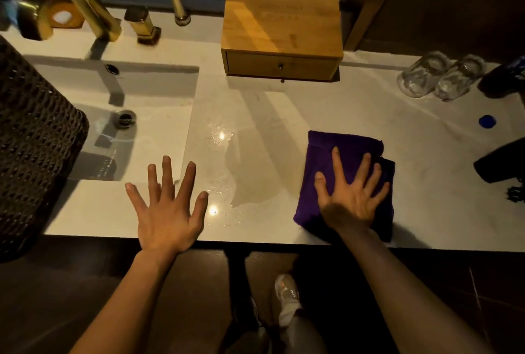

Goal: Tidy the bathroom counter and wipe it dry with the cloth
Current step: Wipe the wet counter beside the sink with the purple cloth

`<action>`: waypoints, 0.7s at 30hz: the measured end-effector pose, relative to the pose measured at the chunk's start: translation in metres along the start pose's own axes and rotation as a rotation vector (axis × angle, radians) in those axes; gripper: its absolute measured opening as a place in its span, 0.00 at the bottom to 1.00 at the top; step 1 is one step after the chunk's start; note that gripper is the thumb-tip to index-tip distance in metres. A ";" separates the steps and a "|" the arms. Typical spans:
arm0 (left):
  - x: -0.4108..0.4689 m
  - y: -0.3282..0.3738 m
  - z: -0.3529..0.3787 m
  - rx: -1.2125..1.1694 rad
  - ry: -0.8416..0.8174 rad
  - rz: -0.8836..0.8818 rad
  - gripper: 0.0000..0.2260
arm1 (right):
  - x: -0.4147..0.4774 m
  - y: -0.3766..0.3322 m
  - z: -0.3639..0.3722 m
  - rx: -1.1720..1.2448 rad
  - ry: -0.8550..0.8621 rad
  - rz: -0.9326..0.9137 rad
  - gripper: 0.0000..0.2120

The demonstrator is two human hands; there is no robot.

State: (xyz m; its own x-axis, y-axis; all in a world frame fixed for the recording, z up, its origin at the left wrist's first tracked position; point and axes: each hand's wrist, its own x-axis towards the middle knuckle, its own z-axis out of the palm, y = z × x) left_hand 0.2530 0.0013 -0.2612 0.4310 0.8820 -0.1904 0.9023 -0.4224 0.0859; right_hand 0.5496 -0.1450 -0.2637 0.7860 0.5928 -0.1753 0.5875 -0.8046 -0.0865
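basket [34, 137]: dark woven, at the far left edge, overlapping the sink's left side; its inside is not visible
tap [82, 4]: brass, behind the sink, spout reaching toward the camera
sink [136, 132]: white rectangular basin sunk in the table, drain plug in its floor, a thin sheen of water near the drain
left hand [167, 211]: fingers spread wide, palm down over the table's front edge just right of the sink corner, holding nothing; whether it touches the surface cannot be told
water [227, 183]: puddle and droplets on the table between the two hands, glinting under the light
table [426, 197]: pale stone top
box [281, 32]: wooden, one drawer with a small knob, drawer closed, at the back of the table
cloth [341, 149]: purple, folded, lying flat near the front edge, right of the puddle
right hand [349, 200]: fingers splayed, palm pressed flat on the cloth's near half
glasses [437, 75]: two clear tumblers, side by side and touching, at the back right; nothing seen in them
cap [487, 121]: small blue, lying alone right of the cloth
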 end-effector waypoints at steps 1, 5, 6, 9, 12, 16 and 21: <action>0.000 0.001 -0.001 0.006 -0.007 -0.010 0.30 | 0.009 -0.004 -0.003 0.015 -0.014 -0.029 0.33; 0.000 0.000 -0.002 0.004 -0.026 -0.029 0.29 | 0.040 -0.025 -0.013 0.032 -0.052 -0.134 0.33; 0.001 0.000 -0.002 -0.016 -0.028 -0.027 0.29 | 0.048 -0.030 -0.014 0.024 -0.063 -0.165 0.34; 0.003 0.000 -0.003 -0.029 -0.032 -0.024 0.30 | 0.067 -0.046 -0.018 -0.005 -0.085 -0.264 0.34; 0.002 -0.001 -0.003 -0.020 -0.036 -0.025 0.29 | 0.081 -0.063 -0.020 -0.007 -0.085 -0.377 0.34; 0.004 -0.001 -0.003 -0.018 -0.032 -0.018 0.30 | 0.092 -0.088 -0.018 -0.016 -0.039 -0.537 0.34; 0.004 -0.001 -0.002 -0.009 -0.028 -0.028 0.29 | 0.099 -0.096 -0.014 -0.061 -0.069 -0.733 0.32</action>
State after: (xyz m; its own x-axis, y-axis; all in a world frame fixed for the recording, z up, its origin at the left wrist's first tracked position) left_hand 0.2533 0.0056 -0.2603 0.4052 0.8872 -0.2206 0.9142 -0.3953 0.0893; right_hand 0.5737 -0.0082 -0.2594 0.1751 0.9723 -0.1547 0.9684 -0.1984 -0.1509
